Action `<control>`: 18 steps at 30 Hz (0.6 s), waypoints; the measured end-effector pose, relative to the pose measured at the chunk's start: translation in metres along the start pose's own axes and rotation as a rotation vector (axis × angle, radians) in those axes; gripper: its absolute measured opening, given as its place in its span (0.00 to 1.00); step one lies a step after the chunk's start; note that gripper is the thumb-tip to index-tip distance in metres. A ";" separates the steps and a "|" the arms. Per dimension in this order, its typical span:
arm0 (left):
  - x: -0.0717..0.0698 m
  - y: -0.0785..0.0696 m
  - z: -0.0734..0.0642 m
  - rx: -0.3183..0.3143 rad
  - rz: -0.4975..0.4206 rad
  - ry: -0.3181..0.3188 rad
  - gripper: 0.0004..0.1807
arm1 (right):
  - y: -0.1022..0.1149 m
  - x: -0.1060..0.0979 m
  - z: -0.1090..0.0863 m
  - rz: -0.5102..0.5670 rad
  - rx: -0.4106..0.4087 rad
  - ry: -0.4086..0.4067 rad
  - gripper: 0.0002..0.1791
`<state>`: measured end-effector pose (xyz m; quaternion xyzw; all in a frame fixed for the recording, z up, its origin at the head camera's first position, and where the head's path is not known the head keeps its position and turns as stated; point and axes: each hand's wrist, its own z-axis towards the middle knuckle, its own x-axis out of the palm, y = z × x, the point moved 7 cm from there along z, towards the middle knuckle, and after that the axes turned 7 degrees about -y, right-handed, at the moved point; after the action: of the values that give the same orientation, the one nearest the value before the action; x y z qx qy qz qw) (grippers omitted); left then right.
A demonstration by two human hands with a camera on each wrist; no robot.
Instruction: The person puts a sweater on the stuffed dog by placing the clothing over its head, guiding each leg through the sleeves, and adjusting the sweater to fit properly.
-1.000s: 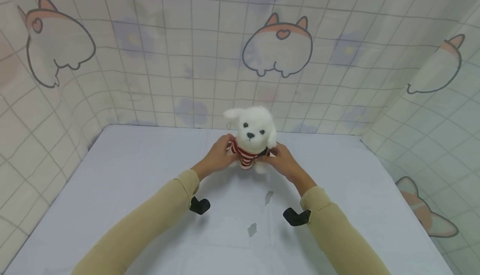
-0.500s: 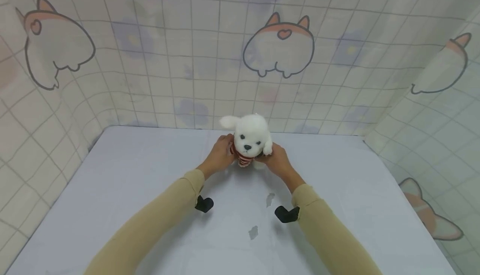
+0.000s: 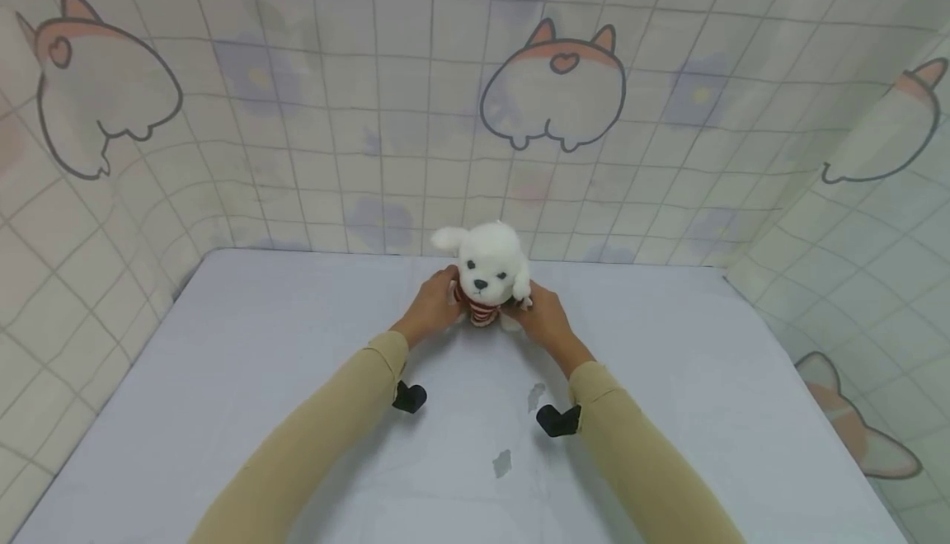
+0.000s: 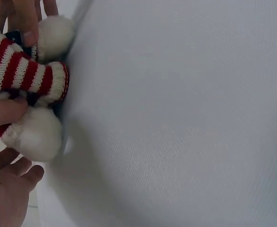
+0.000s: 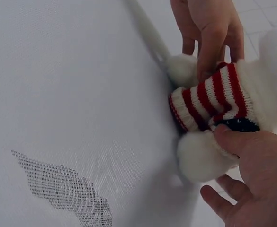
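Note:
A white plush dog in a red-and-white striped sweater stands on the pale sheet-covered table, close to the back wall. My left hand grips its left side and my right hand grips its right side. In the left wrist view my thumb presses the sweater above a fluffy paw. The right wrist view shows my right hand pinching the body beside the sweater, with the left hand's fingers on the far side.
Cloth walls printed with tiles and cartoon animals close in the table at the back and on both sides. Two small grey marks lie on the sheet between my forearms. Black wrist mounts hang under my sleeves.
Both hands have carried the dog a little farther from me and slightly left, and its head has tipped forward. The hold on both sides is the same.

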<state>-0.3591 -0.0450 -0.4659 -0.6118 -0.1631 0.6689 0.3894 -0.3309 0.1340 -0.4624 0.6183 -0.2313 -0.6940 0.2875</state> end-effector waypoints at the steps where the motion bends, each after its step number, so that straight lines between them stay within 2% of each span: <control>1: 0.000 0.001 0.000 -0.006 -0.002 0.007 0.24 | 0.000 0.000 0.000 -0.009 -0.004 0.000 0.25; 6: 0.001 0.002 -0.002 -0.062 0.024 0.056 0.25 | 0.002 -0.003 -0.003 -0.101 -0.032 0.003 0.27; 12: -0.006 -0.003 -0.011 -0.095 0.132 0.098 0.32 | 0.007 -0.013 -0.010 -0.194 -0.034 0.028 0.36; 15: -0.011 -0.006 -0.018 -0.107 0.179 0.116 0.34 | 0.011 -0.020 -0.017 -0.245 -0.036 0.042 0.35; 18: -0.017 -0.009 -0.025 -0.086 0.253 0.128 0.35 | 0.015 -0.024 -0.026 -0.291 -0.064 0.055 0.32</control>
<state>-0.3333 -0.0577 -0.4526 -0.6849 -0.0881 0.6647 0.2851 -0.3021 0.1404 -0.4384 0.6545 -0.1090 -0.7181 0.2098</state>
